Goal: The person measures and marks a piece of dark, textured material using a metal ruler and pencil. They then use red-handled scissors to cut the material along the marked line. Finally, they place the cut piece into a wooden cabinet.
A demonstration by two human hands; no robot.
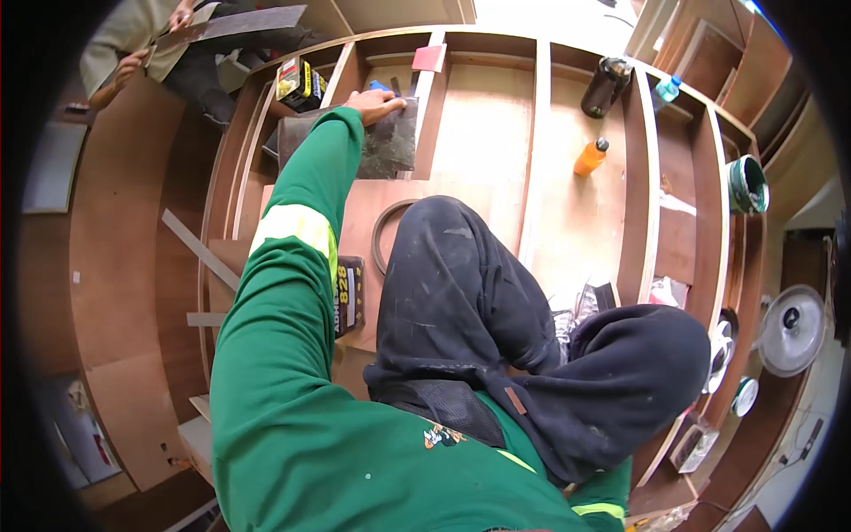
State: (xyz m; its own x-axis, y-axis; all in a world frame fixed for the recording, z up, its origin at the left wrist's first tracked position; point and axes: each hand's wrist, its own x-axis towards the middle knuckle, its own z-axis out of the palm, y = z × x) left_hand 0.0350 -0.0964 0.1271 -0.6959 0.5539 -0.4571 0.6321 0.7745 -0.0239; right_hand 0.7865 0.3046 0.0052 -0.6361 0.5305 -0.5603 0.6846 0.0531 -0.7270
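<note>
My left arm, in a green sleeve with a pale reflective band, reaches forward to the upper left. At its end my left hand (376, 105) is closed at the upper edge of a dark, flat, scuffed sheet (390, 146). Just beyond the fingers lie a small blue object (381, 86) and a dark, narrow piece whose kind I cannot make out. The sheet lies across the compartments of a wooden frame (543, 115). My right hand is out of sight; only part of the right green sleeve shows at the lower edge, below my bent legs.
A coiled strip (379, 235) and a dark adhesive tin (351, 297) lie near my knee. An orange bottle (589, 158) and dark bottle (606, 87) are in the frame. A bucket (749, 184) and fan (792, 330) stand right. Another person's hands (133, 66) hold a long strip.
</note>
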